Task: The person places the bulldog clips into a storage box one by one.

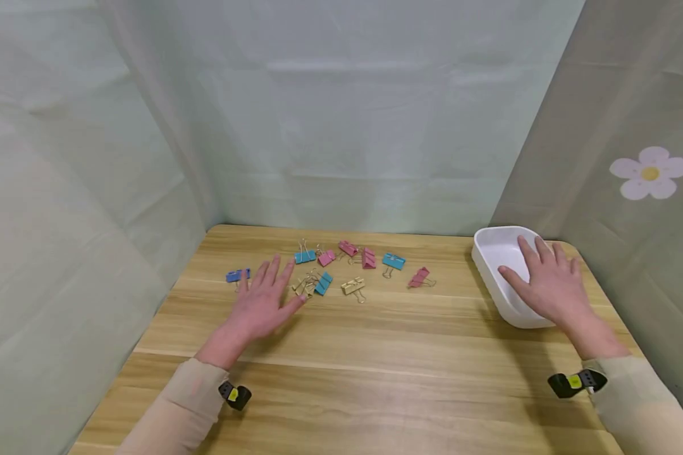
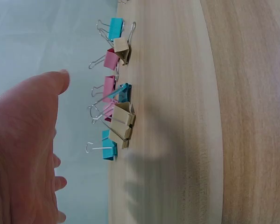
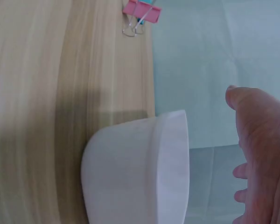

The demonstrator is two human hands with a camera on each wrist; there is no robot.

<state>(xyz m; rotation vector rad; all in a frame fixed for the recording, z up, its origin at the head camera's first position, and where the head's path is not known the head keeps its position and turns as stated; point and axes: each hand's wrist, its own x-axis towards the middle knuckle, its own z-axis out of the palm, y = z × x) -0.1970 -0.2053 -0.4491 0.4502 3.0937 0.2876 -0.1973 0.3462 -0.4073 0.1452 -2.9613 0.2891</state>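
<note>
Binder clips in several colours lie scattered across the far half of the table. My left hand (image 1: 260, 304) hovers with fingers spread, between a dark blue binder clip (image 1: 238, 275) and a gold binder clip (image 1: 300, 289), holding nothing. Beside the gold one are a teal binder clip (image 1: 322, 284) and a pink binder clip (image 1: 326, 258). In the left wrist view, the thumb and palm are apart from the gold clip (image 2: 122, 123). Over the white plastic tub (image 1: 494, 287) at the right, my right hand (image 1: 556, 287) is spread and empty; the right wrist view shows it above the rim.
Farther right on the wooden table (image 1: 375, 379) lie another gold clip (image 1: 353, 286), a teal clip (image 1: 394, 260) and a pink clip (image 1: 418, 278). Pale cloth (image 1: 347, 126) hangs behind the table's back edge and along both sides.
</note>
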